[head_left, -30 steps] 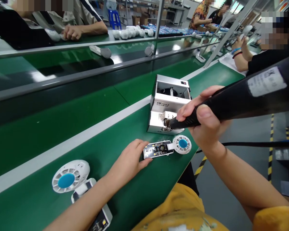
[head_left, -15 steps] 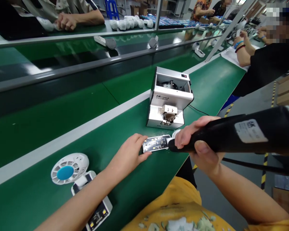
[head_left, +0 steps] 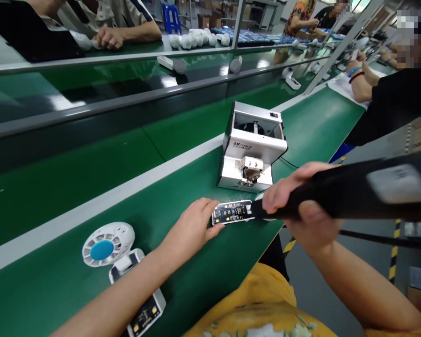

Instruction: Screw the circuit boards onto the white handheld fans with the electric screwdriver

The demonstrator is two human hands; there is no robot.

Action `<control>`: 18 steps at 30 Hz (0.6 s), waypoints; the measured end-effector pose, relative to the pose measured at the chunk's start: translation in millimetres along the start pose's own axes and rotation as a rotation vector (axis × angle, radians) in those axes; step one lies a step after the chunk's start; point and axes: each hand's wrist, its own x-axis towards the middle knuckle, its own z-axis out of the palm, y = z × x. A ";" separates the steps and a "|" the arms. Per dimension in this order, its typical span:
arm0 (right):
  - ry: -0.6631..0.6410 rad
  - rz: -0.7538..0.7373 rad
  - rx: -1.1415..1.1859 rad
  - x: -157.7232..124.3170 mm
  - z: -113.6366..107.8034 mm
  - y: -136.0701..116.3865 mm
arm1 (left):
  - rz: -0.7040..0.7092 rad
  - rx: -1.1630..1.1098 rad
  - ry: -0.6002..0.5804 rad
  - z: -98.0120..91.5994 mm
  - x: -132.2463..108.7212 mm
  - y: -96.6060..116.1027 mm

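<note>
My left hand [head_left: 192, 224] grips the near end of a white fan handle [head_left: 231, 222] between thumb and fingers; its uncovered circuit board faces up. My right hand [head_left: 301, 201] is wrapped round a thick black electric screwdriver [head_left: 351, 187], held nearly level. Its nose reaches the far end of the board; the bit and any contact are hidden. The white fan head on that handle is mostly hidden behind my right hand. Another white fan [head_left: 108, 244] with a blue centre lies by my left forearm, its handle also uncovered and partly hidden by the arm.
A silver screw feeder [head_left: 254, 147] stands just beyond the fan handle, its cable running right. Past the green bench [head_left: 182, 185] runs a conveyor [head_left: 126, 100] carrying several white fan parts. Co-workers' hands are across the line and at the right; white round parts [head_left: 198, 40] sit opposite.
The view has shifted slightly, so the bench things appear further right. Both hands keep their holds, and the screwdriver's nose stays by the far end of the board.
</note>
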 end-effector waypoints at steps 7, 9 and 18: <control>0.184 -0.244 -0.025 52.2 13.8 6.0 | 0.071 -0.014 -0.079 1.8 21.8 7.0; 0.167 -0.221 -0.029 52.4 14.0 13.6 | 0.085 -0.035 -0.048 5.5 24.8 7.5; -0.012 -0.072 0.072 21.8 16.0 21.6 | 0.036 -0.162 0.026 13.2 21.1 4.5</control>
